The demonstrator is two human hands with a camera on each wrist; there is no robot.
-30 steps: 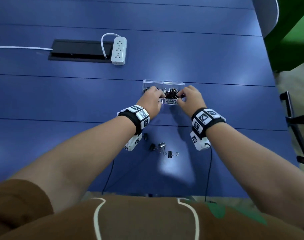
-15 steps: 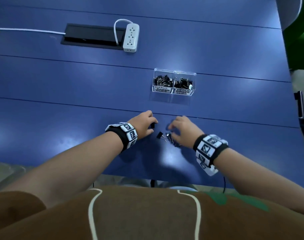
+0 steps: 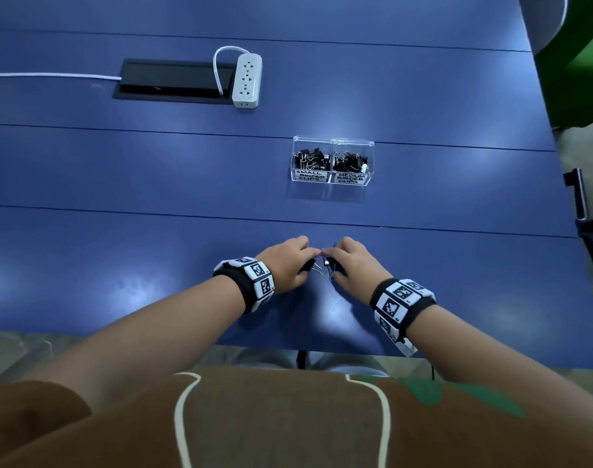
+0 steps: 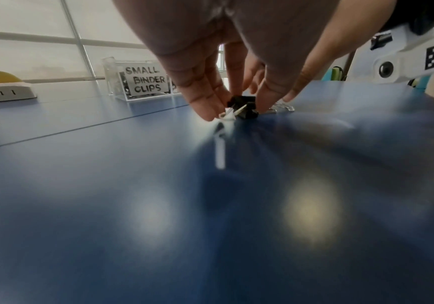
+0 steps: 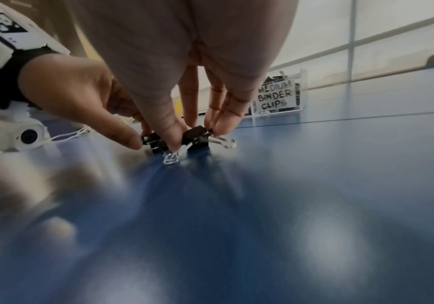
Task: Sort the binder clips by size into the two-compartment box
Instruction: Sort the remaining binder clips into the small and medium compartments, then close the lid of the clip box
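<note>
Left hand (image 3: 290,262): low over the near part of the blue table (image 3: 119,251), fingertips (image 4: 212,111) drawn together and pinching a small black binder clip (image 4: 244,108) that touches the tabletop. In the head view most of this clip is hidden under the palm; only a dark corner and a wire handle show.

Right hand (image 3: 351,261): just beside the left, thumb and fingers closed on a black binder clip (image 5: 196,134). A second black clip (image 5: 153,143) lies against the thumb; whether the hand grips it too cannot be told. Sizes of all three clips are hard to judge.

Two-compartment box (image 3: 332,142): clear, well beyond the hands, standing on the table. Left cell labelled SMALL BINDER CLIPS, right cell MEDIUM BINDER CLIPS; both hold heaps of black clips, count not legible.

Power strip (image 3: 247,81): white, far left, beside a black cable hatch (image 3: 173,81); its cord runs off the left edge.

Wristbands (image 3: 401,298): black-and-white marker blocks on both wrists.
</note>
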